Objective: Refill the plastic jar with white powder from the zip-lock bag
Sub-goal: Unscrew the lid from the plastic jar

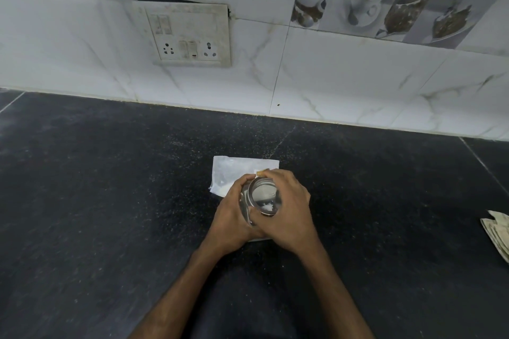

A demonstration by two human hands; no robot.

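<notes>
Black stone counter (110, 201), one zip-lock bag (237, 170) lying flat, one clear plastic jar (264, 198) held over it
The white tiled wall (330, 77) carries one switchboard (190, 33) with two sockets; the left hand (231, 217) curls round the jar's side, the right hand (289, 209) curls round its other side, both gripping it mid-counter; one folded wad of banknotes (497, 231) lies at the right edge, print too blurred to read; one small clump of white powder (267, 207) sits inside the jar

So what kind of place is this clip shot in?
Most likely a home kitchen: a dark stone countertop, a white tiled wall with cup-and-food picture tiles, and a switch-and-socket plate above the counter.
</notes>
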